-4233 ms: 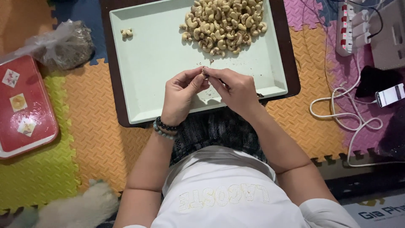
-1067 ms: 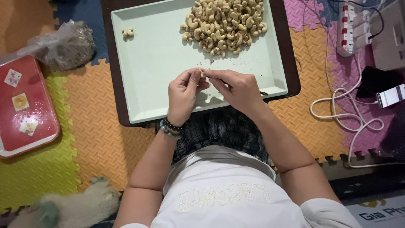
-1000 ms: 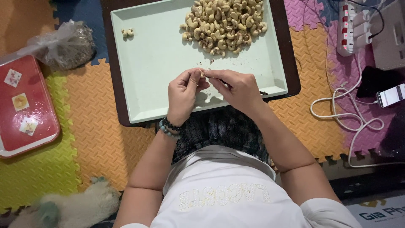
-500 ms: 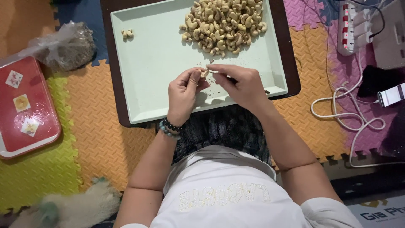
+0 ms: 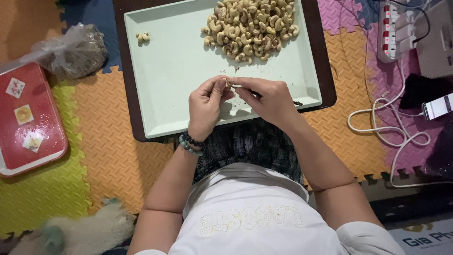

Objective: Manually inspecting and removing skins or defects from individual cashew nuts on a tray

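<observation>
My left hand (image 5: 206, 105) pinches a single cashew nut (image 5: 227, 83) between thumb and forefinger, just above the near edge of a pale green tray (image 5: 174, 66). My right hand (image 5: 267, 98) grips a thin dark tool whose tip touches the nut; its dark end pokes out past the hand. A heap of cashew nuts (image 5: 251, 26) lies at the tray's far right. Two separate nuts (image 5: 142, 37) lie at its far left. Beaded bracelets ring my left wrist.
The tray sits on a dark brown board (image 5: 325, 52) over coloured foam mats. A red lidded box (image 5: 26, 120) and a clear bag of dark scraps (image 5: 75, 51) lie left. A power strip (image 5: 395, 28), white cables (image 5: 391, 127) and a phone (image 5: 438, 106) lie right.
Both hands stay together over the tray's near edge. They have shifted slightly, and the fingers have turned the nut a little against the tool.
</observation>
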